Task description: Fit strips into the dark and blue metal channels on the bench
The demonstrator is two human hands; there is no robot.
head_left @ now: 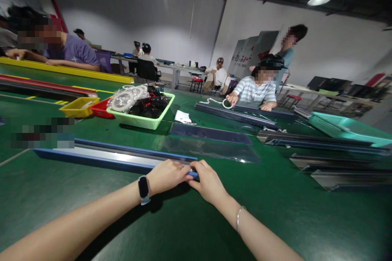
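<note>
A long blue channel-shaped profile (122, 157) with a silvery strip inside lies across the green table, angled slightly down to the right. My left hand (168, 175), with a watch at the wrist, is closed over the profile near its right end. At that end, my right hand (210, 181) pinches the tip with thumb and fingers, and the two hands touch or nearly touch. The fingers cover most of the end, so any small part between them cannot be made out. Just beyond lie a clear plastic sheet (211, 149) and a dark bluish strip (211, 133).
A green basket (141, 122) holds tape rolls and black parts, beside yellow (76, 110) and red trays. More profiles (352, 179) lie at right near a teal basket (346, 128). Across the table a person in stripes (255, 91) handles a white ring; another person (73, 51) works at left.
</note>
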